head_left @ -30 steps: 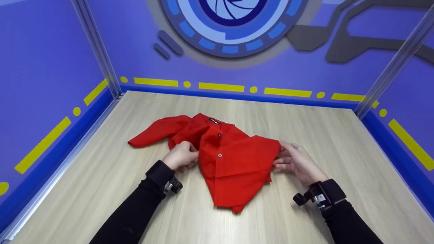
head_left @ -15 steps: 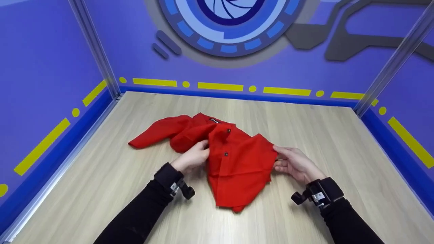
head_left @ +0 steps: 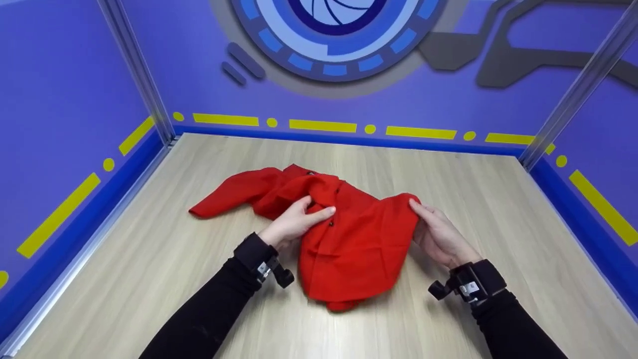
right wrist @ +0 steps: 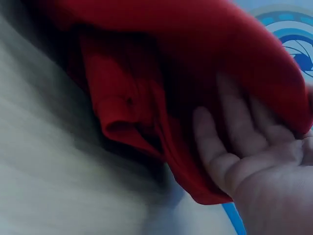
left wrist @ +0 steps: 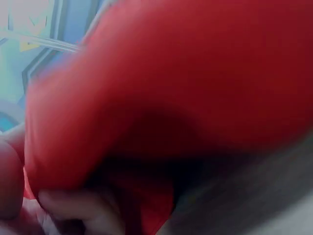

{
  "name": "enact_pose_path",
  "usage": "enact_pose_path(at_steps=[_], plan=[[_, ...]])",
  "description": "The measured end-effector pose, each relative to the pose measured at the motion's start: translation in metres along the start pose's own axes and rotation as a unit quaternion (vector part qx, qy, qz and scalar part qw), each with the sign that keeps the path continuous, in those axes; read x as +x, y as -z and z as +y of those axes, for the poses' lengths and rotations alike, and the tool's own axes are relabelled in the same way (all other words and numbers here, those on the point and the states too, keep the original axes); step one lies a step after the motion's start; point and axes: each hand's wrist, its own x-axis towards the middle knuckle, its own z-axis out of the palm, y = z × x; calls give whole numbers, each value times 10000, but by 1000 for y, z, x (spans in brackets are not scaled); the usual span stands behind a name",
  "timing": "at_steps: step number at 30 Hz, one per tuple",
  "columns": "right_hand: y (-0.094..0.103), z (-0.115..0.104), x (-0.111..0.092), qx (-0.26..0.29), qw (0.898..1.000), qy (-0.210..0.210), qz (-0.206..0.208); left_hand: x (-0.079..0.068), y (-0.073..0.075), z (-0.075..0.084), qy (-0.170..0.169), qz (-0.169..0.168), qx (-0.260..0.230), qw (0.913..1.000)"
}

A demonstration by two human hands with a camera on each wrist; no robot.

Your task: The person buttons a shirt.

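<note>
A red buttoned shirt [head_left: 359, 254] lies bunched across the middle of the table in the head view, one sleeve [head_left: 229, 192] stretched to the left. Its front edge is pinched by my left hand [head_left: 294, 222], thumb on top beside a dark button [head_left: 331, 224] and fingers under the fabric. My right hand [head_left: 441, 237] pinches the opposite side with its thumb on the outside, lifting that edge. In the right wrist view the other fingers [right wrist: 237, 117] reach beneath the raised cloth, near a folded red hem [right wrist: 117, 112]. Blurred red fabric [left wrist: 171, 83] fills most of the left wrist view.
The shirt rests on a light wooden table [head_left: 124, 279]. Blue-purple panels with yellow markings [head_left: 323, 126] enclose the back and both sides, joined by metal corner posts [head_left: 139, 70]. Each wrist wears a black strap with a small camera [head_left: 284, 276].
My left hand has moved right and up, its thumb now over the shirt's front edge. The right hand has raised its side, and the cloth between them has lifted and bunched.
</note>
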Motion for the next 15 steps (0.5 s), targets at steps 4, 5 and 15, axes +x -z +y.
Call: enact_pose_path(at_steps=[4,5,15], plan=[[3,-12,1,254,9993,239,108,1,13,14,-81,613,8,9981],[6,-17,0,332,9986,346,229,1,18,18,-77,769,-64,9970],[32,-49,-11,1298,9835,1260,-16,-15,58,39,-1208,1914,-722,9714]])
